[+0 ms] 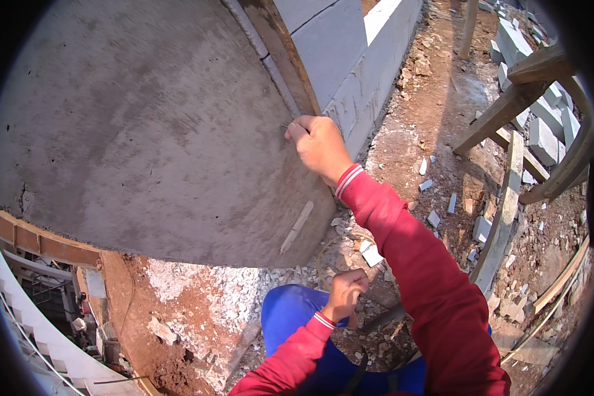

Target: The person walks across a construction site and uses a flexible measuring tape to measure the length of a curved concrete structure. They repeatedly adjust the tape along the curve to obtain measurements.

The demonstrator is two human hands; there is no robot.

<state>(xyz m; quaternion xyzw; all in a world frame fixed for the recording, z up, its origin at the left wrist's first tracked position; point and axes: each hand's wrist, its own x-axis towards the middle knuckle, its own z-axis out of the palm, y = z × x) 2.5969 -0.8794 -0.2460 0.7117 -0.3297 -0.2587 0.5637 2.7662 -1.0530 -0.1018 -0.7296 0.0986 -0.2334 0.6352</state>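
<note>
Our right grip [322,146] is raised at the edge of the grey face [165,145], just beside the lower end of the wooden board [284,56]. Thumb and forefinger are pinched nearly together on a thin dark piece [284,125], whose end pokes out on the grey side. Too small for us to name, and we cannot tell whether its tip touches the surface. A pale ridge [263,56] follows the board down to near our knuckles.

Left grip [345,295] is low, by the blue-clad knee [287,310], fingers curled. We cannot tell whether it holds anything.

Handling, as we judge it: this is fingertip work at full reach. Best to pinch near the working end, wrist loose, and steer with the fingers rather than the whole arm. Cuff and knuckles should clear the grey face, which may mark. A closer stance would spare the shoulder; with rubble [234,300] about, we want sure footing before leaning in.
</note>
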